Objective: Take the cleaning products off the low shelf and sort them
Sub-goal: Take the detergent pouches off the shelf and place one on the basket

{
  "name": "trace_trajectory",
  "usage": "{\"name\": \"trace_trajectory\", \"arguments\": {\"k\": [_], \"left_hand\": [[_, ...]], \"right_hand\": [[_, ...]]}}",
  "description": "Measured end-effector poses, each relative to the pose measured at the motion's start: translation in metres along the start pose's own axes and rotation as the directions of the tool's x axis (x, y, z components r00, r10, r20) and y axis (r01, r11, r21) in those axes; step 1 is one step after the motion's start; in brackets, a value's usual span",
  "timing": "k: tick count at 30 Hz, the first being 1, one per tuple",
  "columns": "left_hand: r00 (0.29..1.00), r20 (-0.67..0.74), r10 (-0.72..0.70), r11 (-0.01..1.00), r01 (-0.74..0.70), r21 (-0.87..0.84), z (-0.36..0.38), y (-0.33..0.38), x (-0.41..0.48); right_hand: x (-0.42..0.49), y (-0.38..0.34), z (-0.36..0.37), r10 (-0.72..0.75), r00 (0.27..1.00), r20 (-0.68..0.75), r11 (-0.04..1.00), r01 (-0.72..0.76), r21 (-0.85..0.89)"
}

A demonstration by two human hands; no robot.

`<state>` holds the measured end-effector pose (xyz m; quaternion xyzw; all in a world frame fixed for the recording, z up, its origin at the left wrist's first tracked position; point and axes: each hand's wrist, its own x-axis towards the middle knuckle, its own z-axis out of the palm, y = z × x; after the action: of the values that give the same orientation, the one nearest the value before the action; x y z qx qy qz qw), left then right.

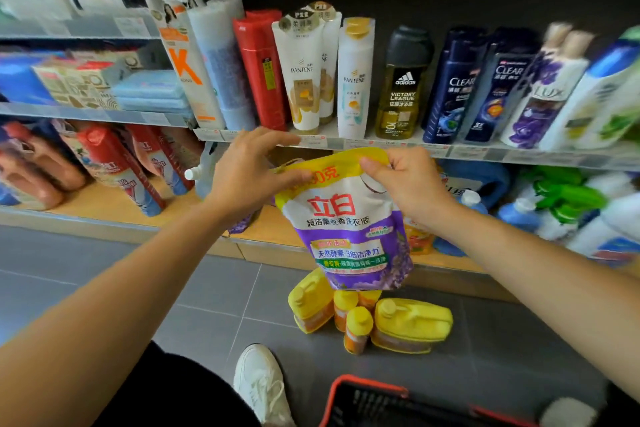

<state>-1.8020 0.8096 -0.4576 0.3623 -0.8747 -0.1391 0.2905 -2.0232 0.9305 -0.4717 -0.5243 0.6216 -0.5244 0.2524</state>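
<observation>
A purple, white and yellow detergent refill pouch [349, 218] hangs in the air in front of the low wooden shelf [114, 204]. My right hand [408, 184] pinches the pouch's yellow top edge. At the pouch's top left corner is my left hand [249, 173], fingers stretched out and thumb touching the corner. Under the pouch, several yellow cleaner bottles and jugs [408, 322] stand grouped on the grey floor. More products remain on the low shelf: red-capped bottles [114, 163] at the left, blue bottles [478, 184] and green-capped ones [568, 198] at the right.
The shelf above holds shampoo and body-wash bottles [405, 87], its price rail just over my hands. A red and black basket [363, 399] sits at the bottom edge, beside my white shoe [259, 381]. Grey floor tiles spread to the left.
</observation>
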Motion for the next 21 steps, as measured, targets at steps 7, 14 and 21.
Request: {"name": "trace_trajectory", "arguments": {"k": [7, 14, 21], "left_hand": [[0.897, 0.427, -0.116, 0.738, 0.366, -0.567, 0.048, 0.004, -0.027], [0.945, 0.327, 0.004, 0.704, 0.229, -0.672, 0.070, 0.046, -0.014], [0.952, 0.282, 0.119, 0.728, 0.109, -0.676, 0.073, 0.089, 0.001]], "right_hand": [[-0.032, 0.014, -0.053, 0.062, 0.993, -0.104, 0.998, -0.063, -0.014], [-0.038, 0.045, -0.103, 0.211, 0.966, -0.150, 0.977, -0.209, 0.030], [-0.042, 0.032, -0.113, -0.046, 0.999, 0.002, 0.905, 0.043, -0.423]]}}
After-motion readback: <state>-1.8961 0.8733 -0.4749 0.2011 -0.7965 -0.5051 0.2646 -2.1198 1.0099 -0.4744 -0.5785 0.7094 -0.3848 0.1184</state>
